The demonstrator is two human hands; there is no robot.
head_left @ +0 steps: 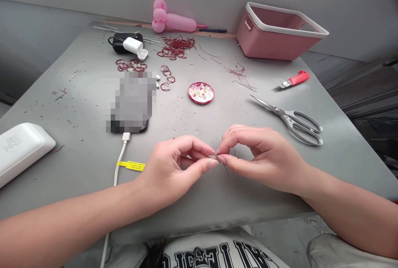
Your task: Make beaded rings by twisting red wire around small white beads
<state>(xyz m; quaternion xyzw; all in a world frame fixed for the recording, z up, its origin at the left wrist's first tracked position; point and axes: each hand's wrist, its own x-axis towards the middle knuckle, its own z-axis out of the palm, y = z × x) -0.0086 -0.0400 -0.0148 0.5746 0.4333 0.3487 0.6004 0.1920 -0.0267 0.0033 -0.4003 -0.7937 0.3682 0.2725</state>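
Note:
My left hand [175, 166] and my right hand [264, 158] meet over the near part of the table, fingertips almost touching. Thumb and index finger of the left pinch a small pale bead [213, 157]. The right thumb and index finger close on a thin dark red cord [226, 171] right beside the bead, and its loose end hangs below them. Fingertips cover most of the bead and cord, so I cannot tell whether the cord passes through. Beyond the hands lies a round red-rimmed dish [201, 102] of white and pink beads.
Scissors [287, 119] and a red-handled cutter [294, 80] lie right, before a pink bin [273, 44]. Red cords [177, 47], finished-looking loops [132, 66] and a pink balloon [177, 21] are farther back. Left are a blurred device [133, 102] with a white cable [120, 158], and a white case [25, 148].

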